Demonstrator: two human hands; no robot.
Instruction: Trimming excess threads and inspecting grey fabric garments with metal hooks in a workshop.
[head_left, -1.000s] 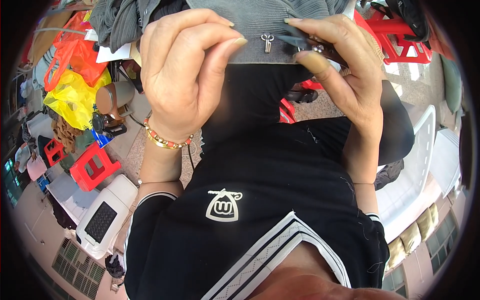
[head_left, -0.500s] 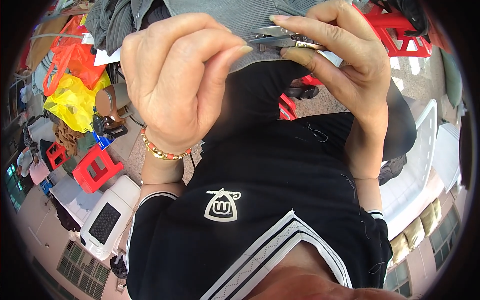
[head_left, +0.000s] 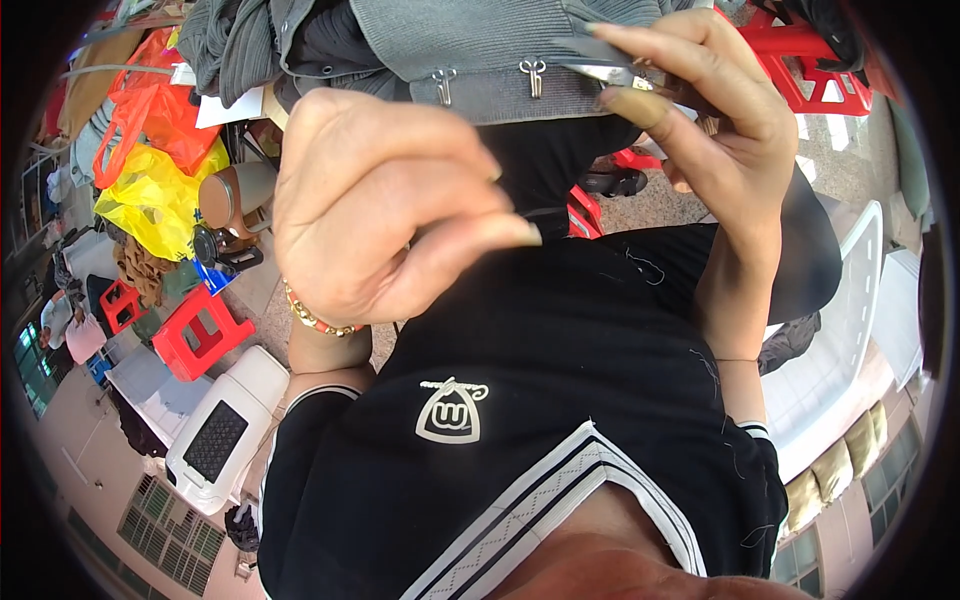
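Snips (head_left: 605, 72) sit pinched in the right hand (head_left: 725, 110), blades just right of a hook (head_left: 534, 78) on the far grey garment (head_left: 460, 40); half a second ago they crossed it. The left hand (head_left: 385, 200) is curled, its hold impossible to tell. Open room separates the hands along the garment's near edge. Far left, an orange bag (head_left: 155, 110) and yellow bag (head_left: 150, 195) hide their contents.
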